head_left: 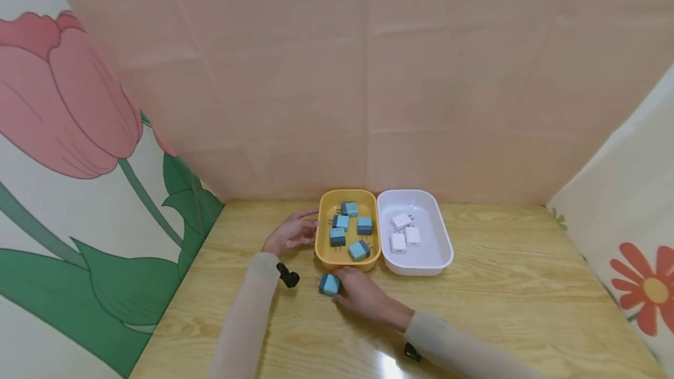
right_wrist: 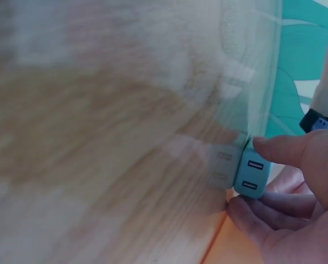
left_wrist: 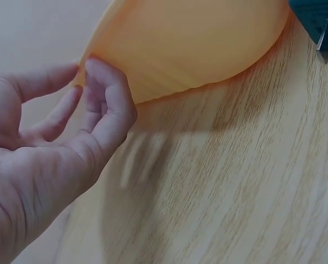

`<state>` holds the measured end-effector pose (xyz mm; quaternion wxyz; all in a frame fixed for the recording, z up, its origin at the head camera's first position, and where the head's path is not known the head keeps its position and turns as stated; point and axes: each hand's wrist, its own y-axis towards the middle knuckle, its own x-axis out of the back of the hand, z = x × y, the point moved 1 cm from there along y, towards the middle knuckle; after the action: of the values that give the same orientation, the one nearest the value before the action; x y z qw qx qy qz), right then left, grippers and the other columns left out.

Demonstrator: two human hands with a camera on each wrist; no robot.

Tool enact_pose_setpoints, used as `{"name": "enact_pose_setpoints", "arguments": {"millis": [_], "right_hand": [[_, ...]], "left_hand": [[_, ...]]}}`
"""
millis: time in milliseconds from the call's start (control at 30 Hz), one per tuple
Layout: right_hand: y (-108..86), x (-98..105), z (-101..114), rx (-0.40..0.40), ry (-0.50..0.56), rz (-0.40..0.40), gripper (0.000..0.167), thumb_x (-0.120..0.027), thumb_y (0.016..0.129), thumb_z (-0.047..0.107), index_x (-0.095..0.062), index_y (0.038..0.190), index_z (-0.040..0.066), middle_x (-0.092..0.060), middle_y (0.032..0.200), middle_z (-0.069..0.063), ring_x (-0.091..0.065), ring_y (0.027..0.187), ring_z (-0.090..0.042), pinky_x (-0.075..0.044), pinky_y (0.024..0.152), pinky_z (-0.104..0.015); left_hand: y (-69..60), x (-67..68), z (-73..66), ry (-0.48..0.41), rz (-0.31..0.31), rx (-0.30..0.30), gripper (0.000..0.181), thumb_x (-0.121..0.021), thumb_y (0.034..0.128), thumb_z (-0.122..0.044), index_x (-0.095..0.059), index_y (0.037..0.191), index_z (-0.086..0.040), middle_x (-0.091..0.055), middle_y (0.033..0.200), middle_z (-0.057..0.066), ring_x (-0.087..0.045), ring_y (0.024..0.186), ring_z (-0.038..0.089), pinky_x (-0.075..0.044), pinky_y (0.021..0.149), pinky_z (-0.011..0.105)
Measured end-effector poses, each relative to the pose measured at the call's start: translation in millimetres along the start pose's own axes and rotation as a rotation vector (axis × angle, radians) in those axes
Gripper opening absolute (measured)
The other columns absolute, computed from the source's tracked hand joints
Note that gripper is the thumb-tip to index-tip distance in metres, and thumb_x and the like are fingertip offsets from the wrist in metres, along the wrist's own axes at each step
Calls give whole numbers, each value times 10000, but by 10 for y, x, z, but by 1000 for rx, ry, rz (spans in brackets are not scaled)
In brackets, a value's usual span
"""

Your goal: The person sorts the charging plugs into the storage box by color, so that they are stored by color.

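Note:
My right hand pinches a blue USB charger plug between thumb and fingers, at the tabletop just in front of the yellow tub. Two USB ports on the light blue end of this charger plug face the right wrist camera, and the right hand grips its sides. My left hand is at the tub's left outer wall. Its loosely bent fingertips touch the yellow wall in the left wrist view, where the left hand shows. Several blue charger plugs lie inside the tub.
A white tub stands against the yellow one's right side, with white charger plugs in it. Both tubs sit near the back of the wooden table, before a pinkish cloth backdrop. Flower-printed panels stand left and right.

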<state>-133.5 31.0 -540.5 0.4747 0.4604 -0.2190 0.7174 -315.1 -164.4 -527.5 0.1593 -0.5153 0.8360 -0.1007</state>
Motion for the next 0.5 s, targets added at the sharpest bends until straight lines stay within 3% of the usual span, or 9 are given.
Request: {"name": "enact_pose_setpoints", "arguments": {"millis": [333, 500], "right_hand": [[-7, -15, 26, -11, -46, -23, 358, -829, 869, 201, -701, 1169, 52, -727, 1056, -53, -668, 959, -175, -591, 868, -369], [-5, -16, 11, -18, -59, -21, 357, -825, 872, 196, -711, 1181, 58, -736, 1063, -46, -670, 961, -163, -591, 865, -357]], "left_hand": [[7, 1, 9, -6, -6, -13, 548, -559, 1048, 1, -484, 1569, -152, -596, 1431, 234, -656, 988, 196, -604, 767, 321], [-30, -24, -31, -2, 21, -26, 569, -533, 1055, 13, -430, 1599, -121, -543, 1473, 265, -645, 968, 184, -596, 754, 309]]}}
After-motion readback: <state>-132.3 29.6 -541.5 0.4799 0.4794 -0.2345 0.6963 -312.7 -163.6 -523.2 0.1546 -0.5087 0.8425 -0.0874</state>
